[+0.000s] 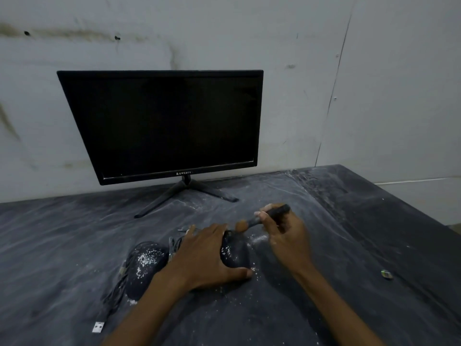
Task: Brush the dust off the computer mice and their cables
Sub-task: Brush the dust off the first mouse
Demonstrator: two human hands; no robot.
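Left hand [207,253] lay flat over the right mouse [233,253], fingers straight, pinning it. Right hand [284,236] gripped the brush [264,218], bristles at that mouse's far end. Second mouse [144,268] sat just left, dusty.

Layout on the table [74,245]. Monitor [162,123] at 12 o'clock, against the wall [249,33]. Two mice at centre: left mouse [144,268] at 9 o'clock of right mouse [232,253], cables [114,293] at 8 o'clock, USB plug [98,327] nearest. Small object [386,274] at 3 o'clock, well apart.
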